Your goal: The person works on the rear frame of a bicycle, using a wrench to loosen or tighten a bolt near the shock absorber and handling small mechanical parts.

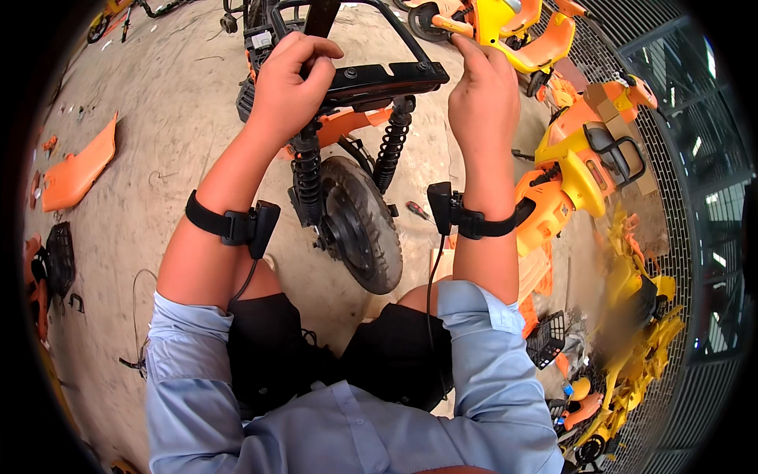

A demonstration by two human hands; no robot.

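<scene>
A stripped-down scooter's rear end stands before me, with a black metal rack above two coil-spring shock absorbers and a worn rear wheel. My left hand is at the rack's left side, fingers curled and thumb close to the index finger. Whatever lies between them is hidden. Off the rack's right end is my right hand, raised with its fingers bent together. An orange piece shows by its fingertips; I cannot tell whether it is held or lies behind.
A red and black screwdriver lies on the floor right of the wheel. Yellow and orange scooters and loose body panels line the right side. An orange panel and a black basket lie at left.
</scene>
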